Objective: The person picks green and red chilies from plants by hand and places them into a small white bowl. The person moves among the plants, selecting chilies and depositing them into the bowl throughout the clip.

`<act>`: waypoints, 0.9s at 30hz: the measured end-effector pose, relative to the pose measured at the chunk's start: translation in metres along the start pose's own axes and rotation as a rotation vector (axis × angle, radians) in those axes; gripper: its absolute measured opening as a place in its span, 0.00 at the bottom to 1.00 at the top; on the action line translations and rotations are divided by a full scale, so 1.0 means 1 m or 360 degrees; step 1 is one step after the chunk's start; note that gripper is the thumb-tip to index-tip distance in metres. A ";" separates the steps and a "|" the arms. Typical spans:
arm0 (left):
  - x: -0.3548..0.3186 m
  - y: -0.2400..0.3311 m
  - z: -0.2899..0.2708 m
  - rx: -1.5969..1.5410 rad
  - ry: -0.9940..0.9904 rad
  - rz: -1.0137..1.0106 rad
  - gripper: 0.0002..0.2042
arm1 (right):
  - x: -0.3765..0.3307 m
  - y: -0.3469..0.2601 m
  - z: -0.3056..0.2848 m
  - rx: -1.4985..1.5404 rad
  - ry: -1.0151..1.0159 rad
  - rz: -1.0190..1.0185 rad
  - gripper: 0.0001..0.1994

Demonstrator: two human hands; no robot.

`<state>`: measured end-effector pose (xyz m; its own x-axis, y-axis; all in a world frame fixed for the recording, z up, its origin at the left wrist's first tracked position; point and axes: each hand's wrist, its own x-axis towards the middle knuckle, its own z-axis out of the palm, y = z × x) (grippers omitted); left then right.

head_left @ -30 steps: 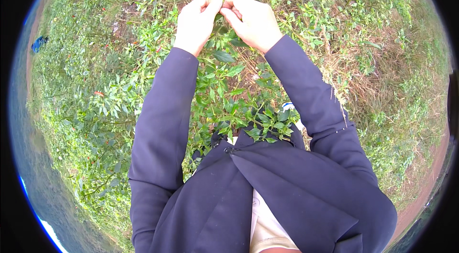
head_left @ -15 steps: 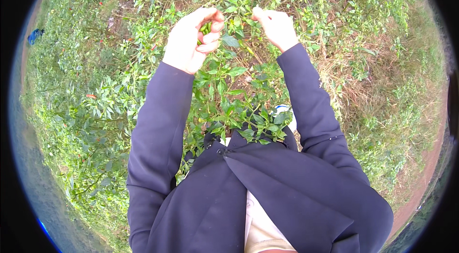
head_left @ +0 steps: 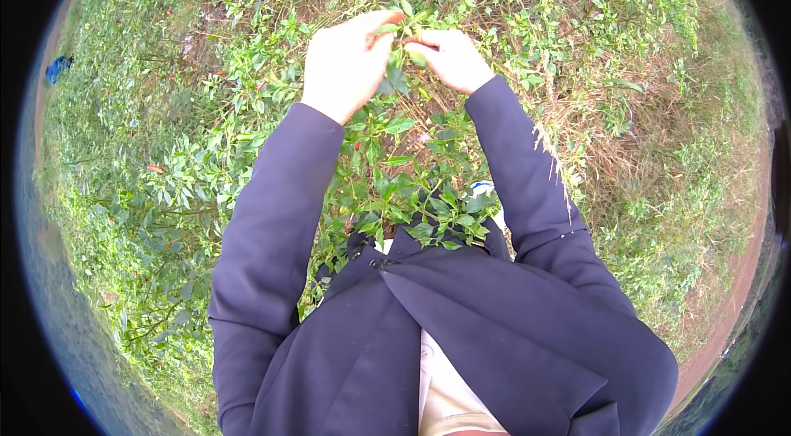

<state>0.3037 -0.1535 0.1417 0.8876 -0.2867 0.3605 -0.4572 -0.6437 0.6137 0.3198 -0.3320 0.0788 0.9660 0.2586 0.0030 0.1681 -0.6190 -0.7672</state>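
Observation:
Both my hands meet at the leafy top of a chili plant [head_left: 400, 124] ahead of me. My left hand [head_left: 346, 65] is curled with its back up, thumb and forefinger at the sprig's leaves. The green chili peppers seen in its palm a moment earlier are hidden now. From the other side my right hand [head_left: 456, 59] closes thumb and fingers on the same sprig, its fingertips partly covered by leaves. Exactly what lies between those fingertips is too small to tell.
Chili plants spread all around, with scattered red chilies such as one red chili [head_left: 156, 168] at the left. Dry grass [head_left: 610, 135] lies to the right. A blue object [head_left: 59, 68] sits at the far left edge. Leaves press against my dark jacket [head_left: 346, 337].
My left hand has rolled over, so its back faces up and the green peppers are out of sight. My right hand has moved left and slightly down, and both hands now touch the sprig.

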 end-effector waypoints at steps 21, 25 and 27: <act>-0.003 -0.018 -0.013 0.0898 -0.0356 0.0440 0.03 | -0.009 -0.033 -0.016 0.0277 -0.0003 0.0069 0.17; -0.004 -0.018 -0.017 0.0752 -0.0056 0.0284 0.04 | -0.004 -0.012 -0.014 0.1675 0.0488 0.0278 0.11; -0.005 -0.021 -0.025 0.0819 -0.0053 0.0154 0.04 | -0.006 0.000 -0.020 0.3000 0.0220 0.0254 0.10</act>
<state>0.3071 -0.1211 0.1442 0.8477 -0.3795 0.3707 -0.4582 -0.8759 0.1510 0.3176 -0.3477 0.0917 0.9715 0.1763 -0.1582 -0.2238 0.9023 -0.3686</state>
